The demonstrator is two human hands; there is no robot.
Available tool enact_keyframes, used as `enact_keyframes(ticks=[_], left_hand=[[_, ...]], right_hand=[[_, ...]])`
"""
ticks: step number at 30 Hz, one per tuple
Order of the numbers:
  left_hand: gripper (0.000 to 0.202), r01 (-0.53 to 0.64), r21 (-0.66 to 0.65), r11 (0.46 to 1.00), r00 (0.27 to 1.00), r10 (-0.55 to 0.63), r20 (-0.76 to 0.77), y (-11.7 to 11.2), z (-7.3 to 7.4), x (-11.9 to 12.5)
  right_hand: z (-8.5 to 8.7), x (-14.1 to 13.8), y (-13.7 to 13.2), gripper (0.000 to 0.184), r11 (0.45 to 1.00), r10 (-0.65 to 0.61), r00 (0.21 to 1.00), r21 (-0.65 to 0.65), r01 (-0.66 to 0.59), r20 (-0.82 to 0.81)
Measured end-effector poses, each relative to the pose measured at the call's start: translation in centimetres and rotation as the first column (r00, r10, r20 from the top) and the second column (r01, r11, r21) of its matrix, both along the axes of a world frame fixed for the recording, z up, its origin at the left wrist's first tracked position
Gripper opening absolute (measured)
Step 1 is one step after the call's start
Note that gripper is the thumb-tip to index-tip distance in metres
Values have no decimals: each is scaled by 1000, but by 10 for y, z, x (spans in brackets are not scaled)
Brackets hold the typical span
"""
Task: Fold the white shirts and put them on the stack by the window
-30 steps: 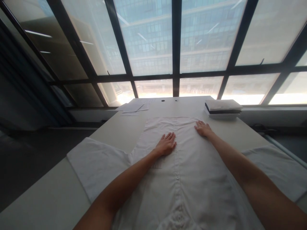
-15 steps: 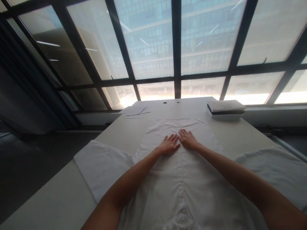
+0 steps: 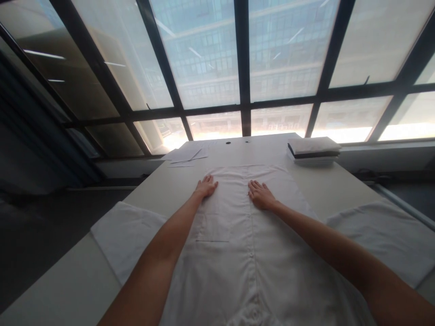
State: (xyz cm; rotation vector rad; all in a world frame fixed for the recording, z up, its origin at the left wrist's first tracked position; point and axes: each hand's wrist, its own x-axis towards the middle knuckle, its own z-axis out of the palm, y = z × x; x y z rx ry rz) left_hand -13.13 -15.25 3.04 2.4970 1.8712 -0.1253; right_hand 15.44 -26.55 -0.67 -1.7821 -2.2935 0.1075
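A white short-sleeved shirt (image 3: 244,253) lies spread flat on a long pale table (image 3: 163,190), button front up, sleeves out to both sides. My left hand (image 3: 206,186) rests flat and open on the shirt's far left edge, near the hem. Flat and open too, my right hand (image 3: 260,195) lies on the cloth just right of the button line. A chest pocket (image 3: 212,224) shows below my left hand. Neither hand holds anything.
A stack of folded garments (image 3: 313,150), white with one dark layer, sits at the table's far right. Loose papers (image 3: 185,156) lie at the far left. Two small dark holes (image 3: 228,142) mark the far end. Large windows stand behind; dark floor lies to the left.
My right hand slid from the shirt's right side to the middle. My left hand then moved from the middle out to the shirt's left edge.
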Motion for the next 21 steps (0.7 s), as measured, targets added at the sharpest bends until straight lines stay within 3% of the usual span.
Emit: enact_keyframes(ticks=[4,9,13,16,21], left_hand=[[58,66,67,996,998,-67,4,-12,0,36],[58,367,80,927,922,-373,102,-45,-22,95],[60,422,105,901,890,-433,144,-60,-34,109],[63,419,88,904,893,-428,139,-63,-34,107],[65,414,55,909,899,-417,133,-64,-31,107]], right_hand=[[-2,0,0,60,1000,2,1000,16,-2,3],[-5,5,9,60,993,112,994,38,-112,-7],[-1,25,31,62,973,229,973,-7,-229,-9],[1,46,58,62,986,164,986,-31,-164,26],[-5,81,107,60,995,-72,995,-66,76,63]])
